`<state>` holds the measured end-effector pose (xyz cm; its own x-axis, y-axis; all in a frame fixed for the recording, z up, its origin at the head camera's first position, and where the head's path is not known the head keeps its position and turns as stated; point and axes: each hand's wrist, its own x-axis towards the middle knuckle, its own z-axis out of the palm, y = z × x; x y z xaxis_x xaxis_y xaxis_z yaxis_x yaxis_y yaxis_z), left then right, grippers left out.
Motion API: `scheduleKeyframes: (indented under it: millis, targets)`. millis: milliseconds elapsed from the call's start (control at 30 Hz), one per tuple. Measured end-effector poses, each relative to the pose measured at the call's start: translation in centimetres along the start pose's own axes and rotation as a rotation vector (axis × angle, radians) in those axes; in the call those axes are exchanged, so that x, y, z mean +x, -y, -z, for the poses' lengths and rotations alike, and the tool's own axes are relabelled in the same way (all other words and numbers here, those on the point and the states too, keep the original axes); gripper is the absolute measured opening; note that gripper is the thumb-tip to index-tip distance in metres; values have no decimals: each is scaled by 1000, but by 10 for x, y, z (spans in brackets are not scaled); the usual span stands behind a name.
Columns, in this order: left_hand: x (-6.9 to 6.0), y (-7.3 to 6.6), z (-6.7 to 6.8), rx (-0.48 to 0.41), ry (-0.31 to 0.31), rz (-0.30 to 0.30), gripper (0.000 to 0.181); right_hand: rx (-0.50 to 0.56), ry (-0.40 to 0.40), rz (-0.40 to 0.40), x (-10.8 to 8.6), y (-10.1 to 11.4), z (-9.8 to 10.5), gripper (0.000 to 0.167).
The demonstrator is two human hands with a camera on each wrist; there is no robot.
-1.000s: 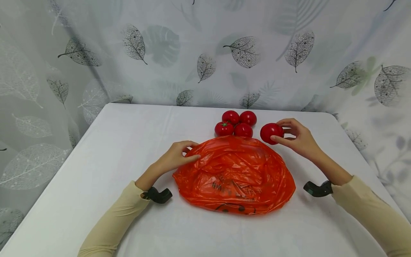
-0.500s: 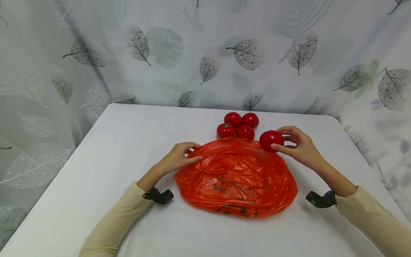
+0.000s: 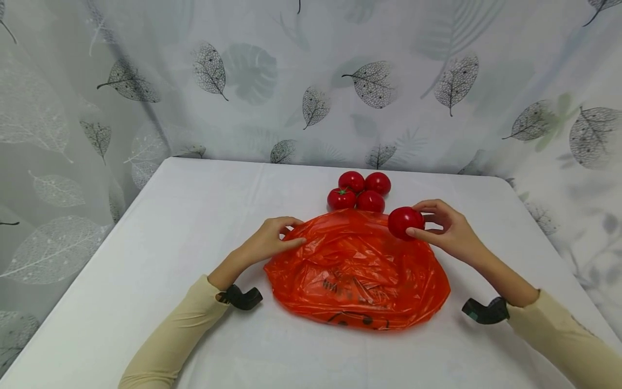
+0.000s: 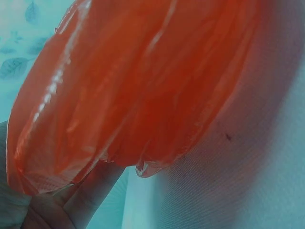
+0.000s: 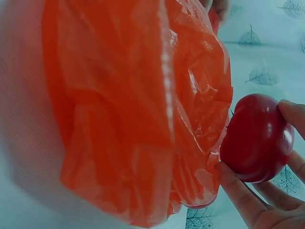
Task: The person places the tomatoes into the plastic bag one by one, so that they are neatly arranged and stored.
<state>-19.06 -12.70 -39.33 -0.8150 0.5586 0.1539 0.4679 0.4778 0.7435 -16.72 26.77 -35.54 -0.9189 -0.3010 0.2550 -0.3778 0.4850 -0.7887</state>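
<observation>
An orange-red plastic bag (image 3: 355, 270) lies crumpled and puffed out on the white table. At its upper left edge, my left hand (image 3: 272, 237) grips the plastic between thumb and fingers; the left wrist view shows the bag (image 4: 128, 95) covering part of that hand (image 4: 71, 200). My right hand (image 3: 449, 229) holds a red tomato (image 3: 405, 223) by its right side, over the bag's upper right edge. In the right wrist view the thumb and fingers are round the tomato (image 5: 257, 138), close beside the bag (image 5: 138, 109).
Several more tomatoes (image 3: 371, 201) sit clustered on the table (image 3: 218, 200) just behind the bag. One shows a green stem. A leaf-patterned curtain (image 3: 262, 81) hangs behind the table and along its sides.
My right hand has brought the tomato down and slightly left, from beside the bag to over its upper right edge. My left hand keeps its grip on the bag.
</observation>
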Motion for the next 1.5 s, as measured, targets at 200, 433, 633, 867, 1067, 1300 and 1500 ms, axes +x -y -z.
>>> scheduleKeyframes:
  millis: [200, 433, 633, 867, 1067, 1300, 1500]
  targets:
    - [1, 1, 0, 4, 4, -1, 34, 2, 37, 1, -2, 0, -3, 44]
    - [-1, 0, 0, 13, 7, -10, 34, 37, 81, 8, -4, -4, -8, 45]
    - [-1, -1, 0, 11, 14, -12, 35, 57, 136, 21, -6, -10, -12, 46]
    - [-1, 1, 0, 8, 19, -12, 36, 62, 181, 57, -6, -15, -16, 48]
    - [-1, 1, 0, 8, 17, -30, 36, 58, 216, 61, -8, -18, -23, 48]
    - [-3, 1, -1, 5, 27, -17, 37, 40, 269, 98, -10, -23, -30, 47]
    - [-2, 1, 0, 17, 27, -29, 37, 33, 284, 141, -9, -25, -31, 46]
